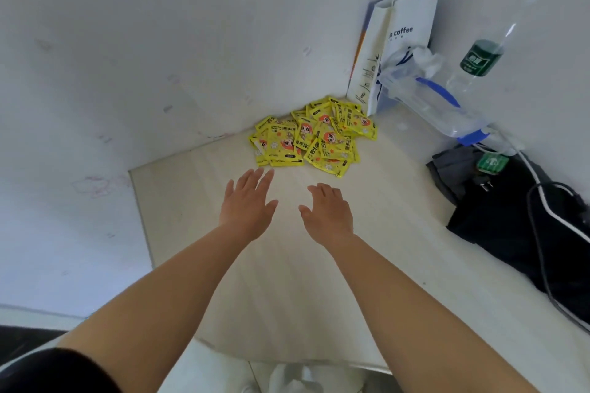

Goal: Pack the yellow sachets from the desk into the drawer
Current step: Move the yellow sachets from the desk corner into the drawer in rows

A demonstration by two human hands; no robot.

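Both my hands are out over the surface (287, 281), palms down, nothing in either one. Left hand (248, 202) has its fingers straight, with the tips just short of the near edge of the pile. Right hand (329, 212) is loose and open, fingers dipping a bit, and sits slightly further back.

The yellow sachets (311, 135) are heaped in the far corner where the two walls meet, overlapping every which way. Looks like none are packed yet. The drawer isn't in view at all, so I can't say where it is.

My take on doing this bit right: come in from both sides and scoop the heap together instead of picking singles. They're flat and look slick, so they'll probably slide over each other. I'd use the wall as a backstop. The paper coffee bag (402, 41) stands just beside the pile on the right and would be easy to knock. I'd also squeeze the stack flat before lifting so none dribble out the bottom.
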